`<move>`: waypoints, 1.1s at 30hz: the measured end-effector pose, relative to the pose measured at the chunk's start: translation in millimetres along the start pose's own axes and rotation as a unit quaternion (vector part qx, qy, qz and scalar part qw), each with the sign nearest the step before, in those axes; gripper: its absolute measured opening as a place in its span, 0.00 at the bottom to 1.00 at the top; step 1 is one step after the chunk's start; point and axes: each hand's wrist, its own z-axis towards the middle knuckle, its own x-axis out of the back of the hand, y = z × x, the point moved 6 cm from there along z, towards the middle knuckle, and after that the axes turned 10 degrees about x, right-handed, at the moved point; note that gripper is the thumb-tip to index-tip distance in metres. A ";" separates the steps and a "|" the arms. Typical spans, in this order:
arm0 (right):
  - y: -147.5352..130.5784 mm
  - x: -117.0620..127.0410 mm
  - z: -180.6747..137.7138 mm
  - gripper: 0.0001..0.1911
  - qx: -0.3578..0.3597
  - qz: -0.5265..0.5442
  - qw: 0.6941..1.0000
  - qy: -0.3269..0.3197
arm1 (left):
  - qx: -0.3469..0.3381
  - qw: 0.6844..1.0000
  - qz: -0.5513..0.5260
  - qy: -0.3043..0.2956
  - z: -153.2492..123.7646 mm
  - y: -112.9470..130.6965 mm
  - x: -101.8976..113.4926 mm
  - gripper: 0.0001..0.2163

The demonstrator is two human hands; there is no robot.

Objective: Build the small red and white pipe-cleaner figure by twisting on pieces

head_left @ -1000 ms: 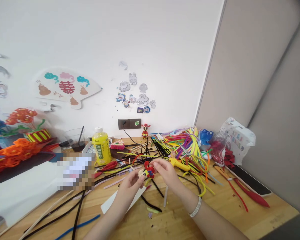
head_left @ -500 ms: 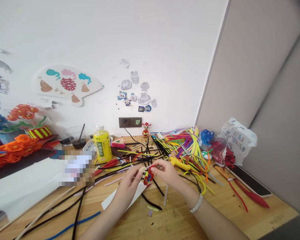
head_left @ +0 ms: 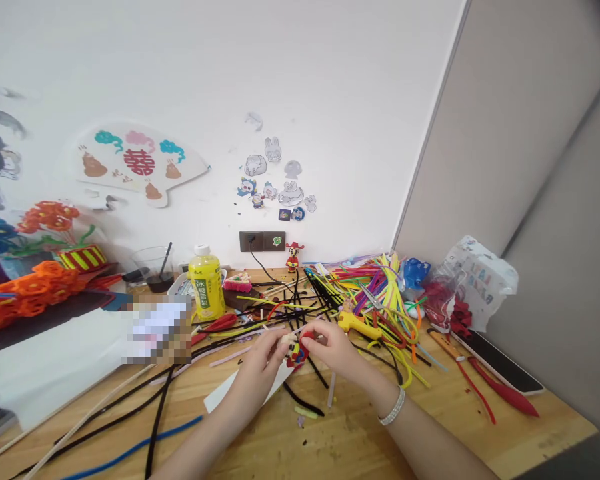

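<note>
Between my two hands, above the middle of the table, is a small pipe-cleaner figure (head_left: 295, 355) in red, blue, yellow and cream. My left hand (head_left: 263, 363) pinches its cream-coloured side. On the other side, the fingers of my right hand (head_left: 333, 347) are closed on a red part of it; the fingers cover some of the figure. A white card (head_left: 275, 385) lies on the table, partly behind my left forearm. Black pipe cleaners (head_left: 304, 400) are spread under and around my hands. A yellow glue gun (head_left: 361, 327) rests just beyond my right hand.
A yellow-labelled bottle (head_left: 207, 287) stands at the back left, near a plastic cup (head_left: 155, 270) of dark liquid. A heap of coloured pipe cleaners (head_left: 387, 287) with scissors (head_left: 371, 297) lies back right. At the wall stands a red-hatted figure (head_left: 293, 259). A phone (head_left: 500, 363) lies far right.
Both hands keep their grip on the figure, which has turned or tilted slightly. The camera view has shifted a little; the things on the table look the same.
</note>
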 end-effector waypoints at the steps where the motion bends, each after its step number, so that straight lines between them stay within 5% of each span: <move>1: -0.6 -0.2 0.0 0.05 0.001 -0.004 1.000 -0.002 | 0.002 1.000 -0.002 -0.002 0.1 -1.1 -0.5 0.12; 12: -7.6 -3.0 -1.2 0.07 0.022 -0.035 0.999 -0.022 | 0.029 0.999 -0.045 -0.004 0.3 -4.3 -3.1 0.13; 22: 13.4 -5.4 -7.5 0.07 -0.040 0.032 0.998 0.037 | 0.037 0.999 -0.036 0.006 0.3 0.5 0.0 0.14; 33: 10.6 -7.3 -6.8 0.06 -0.021 -0.040 0.998 0.034 | 0.050 0.998 0.020 0.012 -2.1 4.9 -0.4 0.12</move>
